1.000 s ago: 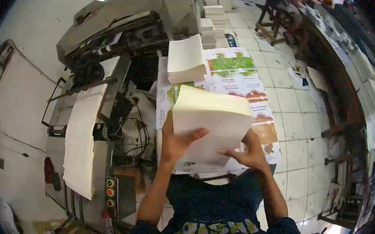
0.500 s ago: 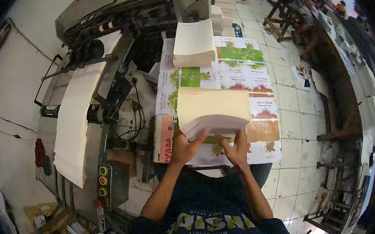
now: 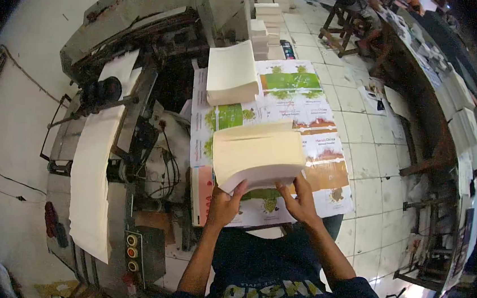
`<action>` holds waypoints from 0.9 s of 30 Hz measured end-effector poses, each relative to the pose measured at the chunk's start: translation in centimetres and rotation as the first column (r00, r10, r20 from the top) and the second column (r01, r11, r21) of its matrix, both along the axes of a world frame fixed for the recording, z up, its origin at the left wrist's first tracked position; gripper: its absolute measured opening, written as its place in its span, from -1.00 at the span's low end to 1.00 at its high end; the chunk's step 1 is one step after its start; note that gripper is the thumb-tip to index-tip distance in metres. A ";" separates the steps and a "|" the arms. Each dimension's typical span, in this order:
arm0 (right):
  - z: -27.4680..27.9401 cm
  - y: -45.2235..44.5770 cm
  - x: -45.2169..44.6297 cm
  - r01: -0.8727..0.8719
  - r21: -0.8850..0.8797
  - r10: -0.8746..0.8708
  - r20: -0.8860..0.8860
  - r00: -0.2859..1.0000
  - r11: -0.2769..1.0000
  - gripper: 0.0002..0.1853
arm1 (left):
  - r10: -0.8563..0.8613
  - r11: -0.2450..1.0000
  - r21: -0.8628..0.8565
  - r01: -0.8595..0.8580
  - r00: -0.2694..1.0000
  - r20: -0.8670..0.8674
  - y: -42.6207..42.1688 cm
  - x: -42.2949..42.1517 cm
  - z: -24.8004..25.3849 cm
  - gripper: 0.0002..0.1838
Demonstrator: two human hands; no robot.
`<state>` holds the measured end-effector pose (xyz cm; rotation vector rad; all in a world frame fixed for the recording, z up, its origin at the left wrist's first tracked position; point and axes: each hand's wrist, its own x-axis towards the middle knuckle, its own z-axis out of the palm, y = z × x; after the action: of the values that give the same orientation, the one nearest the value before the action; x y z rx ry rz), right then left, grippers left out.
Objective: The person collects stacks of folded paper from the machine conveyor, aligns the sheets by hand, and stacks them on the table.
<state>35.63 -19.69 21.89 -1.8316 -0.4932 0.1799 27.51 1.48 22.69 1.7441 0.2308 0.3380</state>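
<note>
Both hands grip a thick stack of cream paper sheets by its near corners, over the printed table cover. My left hand is closed on the near left corner, its thumb on the near side. My right hand holds the near right corner the same way. The near edge of the stack bows upward in an arch, and the far edges are fanned. Fingers under the paper are hidden. Beyond it, a second paper stack rests on the printed sheets.
On the left is a machine with a long run of overlapping paper and round buttons. More paper piles stand behind the table. To the right are tiled floor, a wooden stool and a long bench.
The view has shifted, so most things sit lower and further left. The held stack's far edges have spread into a fan, while both hands keep their grip.
</note>
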 end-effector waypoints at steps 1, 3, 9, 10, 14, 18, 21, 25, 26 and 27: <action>1.3 0.1 0.3 0.003 0.008 -0.003 0.009 1.000 1.000 -0.47 | -0.003 1.000 0.008 0.003 1.000 0.009 0.6 0.1 0.7 -0.61; 4.1 -0.1 1.2 0.008 0.057 -0.017 0.163 0.986 0.998 -0.28 | -0.025 0.967 0.254 0.031 0.999 -0.028 1.6 0.3 1.9 -0.41; 0.1 -1.8 6.0 -0.190 -0.104 0.204 0.144 0.968 0.976 -0.01 | -0.077 0.925 0.362 0.116 0.990 -0.121 3.6 1.6 1.4 -0.11; 1.4 -1.6 6.0 -0.234 -0.026 0.235 0.112 0.965 0.972 -0.03 | -0.108 0.921 0.366 0.134 0.990 -0.090 3.8 1.7 1.2 -0.10; 2.2 -0.8 6.1 -0.277 -0.048 0.278 0.028 0.960 0.960 -0.06 | -0.136 0.939 0.319 0.125 0.991 0.011 4.5 2.3 0.9 -0.10; 1.2 -0.5 6.2 -0.236 -0.044 0.236 -0.013 0.972 0.971 -0.09 | -0.135 0.967 0.232 0.105 0.984 0.118 5.5 2.4 1.2 -0.11; 2.7 0.0 7.4 -0.290 -0.040 0.292 0.042 0.956 0.956 -0.11 | -0.114 0.963 0.254 0.091 0.990 0.077 6.2 3.5 2.9 -0.21; 5.6 3.6 11.5 -0.236 0.221 0.264 -0.109 0.958 0.946 -0.21 | -0.032 0.999 0.044 0.031 0.999 0.034 8.6 8.1 5.3 -0.41; 7.0 5.0 13.3 -0.200 0.137 0.218 -0.134 0.967 0.970 -0.27 | 0.020 1.000 0.004 -0.020 0.999 -0.028 9.6 9.7 6.9 -0.46; 8.9 6.6 15.4 -0.165 0.049 0.171 -0.153 0.973 0.985 -0.31 | 0.072 0.996 -0.035 -0.076 0.993 -0.089 10.6 11.4 8.1 -0.49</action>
<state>51.02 -13.08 30.74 -1.7242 -0.5367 0.4250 38.88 12.07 30.82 1.7169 0.3642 0.3090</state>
